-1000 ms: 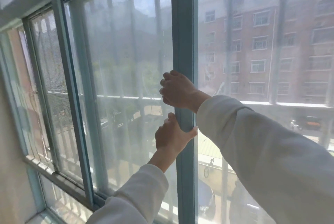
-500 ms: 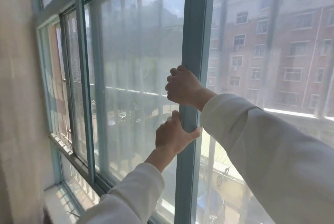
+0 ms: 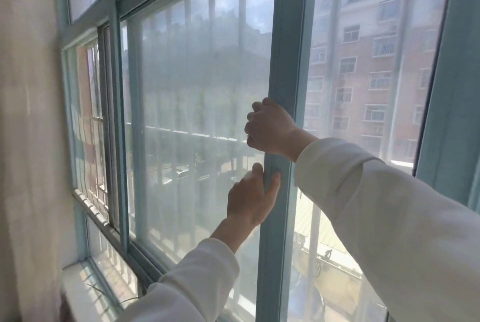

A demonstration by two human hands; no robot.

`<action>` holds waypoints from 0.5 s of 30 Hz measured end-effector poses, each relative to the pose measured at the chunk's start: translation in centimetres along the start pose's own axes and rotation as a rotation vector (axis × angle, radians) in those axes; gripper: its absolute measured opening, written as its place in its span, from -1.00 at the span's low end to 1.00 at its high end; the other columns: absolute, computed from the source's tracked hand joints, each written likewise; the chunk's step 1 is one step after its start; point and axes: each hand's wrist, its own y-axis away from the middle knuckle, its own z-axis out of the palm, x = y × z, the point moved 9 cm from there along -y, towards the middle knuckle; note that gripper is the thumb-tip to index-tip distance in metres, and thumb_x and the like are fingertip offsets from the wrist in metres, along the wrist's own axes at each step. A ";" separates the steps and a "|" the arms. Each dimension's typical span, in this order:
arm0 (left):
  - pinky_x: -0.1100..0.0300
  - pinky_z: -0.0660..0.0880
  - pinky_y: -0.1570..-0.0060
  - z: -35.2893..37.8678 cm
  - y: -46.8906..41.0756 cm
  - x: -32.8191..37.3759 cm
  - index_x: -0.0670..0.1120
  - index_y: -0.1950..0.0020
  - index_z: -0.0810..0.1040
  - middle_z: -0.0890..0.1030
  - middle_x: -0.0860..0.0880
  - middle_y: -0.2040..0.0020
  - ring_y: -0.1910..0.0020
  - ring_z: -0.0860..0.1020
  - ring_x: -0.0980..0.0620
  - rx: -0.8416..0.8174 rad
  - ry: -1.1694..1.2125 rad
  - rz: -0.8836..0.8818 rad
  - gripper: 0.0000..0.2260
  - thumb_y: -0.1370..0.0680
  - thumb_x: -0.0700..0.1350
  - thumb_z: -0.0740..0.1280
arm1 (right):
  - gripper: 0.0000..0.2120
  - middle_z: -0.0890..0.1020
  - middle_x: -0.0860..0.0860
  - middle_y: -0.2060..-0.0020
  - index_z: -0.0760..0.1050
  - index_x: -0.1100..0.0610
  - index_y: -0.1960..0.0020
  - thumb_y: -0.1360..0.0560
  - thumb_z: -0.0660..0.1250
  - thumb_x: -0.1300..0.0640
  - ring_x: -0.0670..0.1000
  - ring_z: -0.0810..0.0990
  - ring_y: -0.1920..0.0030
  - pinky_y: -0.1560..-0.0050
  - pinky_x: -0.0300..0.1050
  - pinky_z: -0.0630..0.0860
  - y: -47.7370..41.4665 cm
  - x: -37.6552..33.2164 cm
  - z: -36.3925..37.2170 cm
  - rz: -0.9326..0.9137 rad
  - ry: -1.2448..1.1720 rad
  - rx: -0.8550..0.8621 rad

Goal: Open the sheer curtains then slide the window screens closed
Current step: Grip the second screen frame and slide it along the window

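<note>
Daylight floods in through glass. Pale blue window frame (image 3: 115, 103) fixed to cream wall (image 3: 28, 140) at left. White sill (image 3: 78, 293) below, sunlit. Outside: red-brick apartment block (image 3: 363, 75), metal security bars (image 3: 91, 119), parked cars on street.

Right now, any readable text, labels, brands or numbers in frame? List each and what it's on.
None readable.
Window frame: no label or brand mark visible.
Apartment building outside: no sign or number legible through the screen haze.
White sleeves: plain, no print.
Left hand and right hand cover part of the frame; anything beneath is hidden.
</note>
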 end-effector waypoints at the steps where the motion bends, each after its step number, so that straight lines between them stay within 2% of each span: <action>1: 0.08 0.48 0.26 0.0 0.1 0.4 -0.02 0.16 0.22 0.42 0.01 0.31 0.34 0.46 -0.08 0.003 0.008 0.004 -0.75 -0.55 0.14 0.03 | -0.72 0.62 0.03 0.02 0.57 0.16 0.02 -0.54 0.11 0.09 0.08 0.44 -0.07 -0.10 -0.08 0.29 0.3 0.1 -0.2 -0.003 -0.001 0.001; 4: 0.14 0.34 0.29 0.2 0.3 1.3 -0.03 0.18 0.22 0.39 0.01 0.34 0.36 0.41 -0.08 0.010 0.033 0.012 -0.76 -0.56 0.11 0.05 | -0.71 0.62 0.04 0.01 0.57 0.17 0.01 -0.54 0.11 0.09 0.08 0.44 -0.07 -0.11 -0.08 0.29 1.2 0.5 -0.6 -0.008 -0.002 0.002; 9: 0.09 0.48 0.25 0.3 0.4 2.0 -0.04 0.18 0.25 0.46 -0.02 0.32 0.35 0.48 -0.11 0.020 0.051 0.023 -0.74 -0.56 0.12 0.05 | -0.71 0.61 0.04 0.06 0.58 0.17 0.06 -0.54 0.10 0.10 0.08 0.44 -0.04 -0.09 -0.08 0.29 2.2 0.9 -0.8 -0.005 0.005 0.009; 12: 0.13 0.42 0.30 0.3 0.4 1.8 -0.05 0.20 0.25 0.42 0.01 0.38 0.38 0.46 -0.10 0.016 0.044 0.026 -0.72 -0.56 0.13 0.04 | -0.71 0.61 0.03 0.07 0.58 0.17 0.07 -0.54 0.10 0.11 0.07 0.44 -0.03 -0.08 -0.09 0.29 2.2 0.9 -0.8 0.001 -0.016 0.014; 15: 0.11 0.46 0.27 0.3 0.4 1.4 -0.05 0.21 0.27 0.44 0.01 0.39 0.37 0.49 -0.10 -0.010 0.065 0.014 -0.72 -0.56 0.12 0.04 | -0.71 0.60 0.04 0.09 0.58 0.17 0.08 -0.55 0.10 0.11 0.08 0.44 -0.02 -0.07 -0.09 0.30 2.5 0.9 -0.9 -0.013 -0.024 0.037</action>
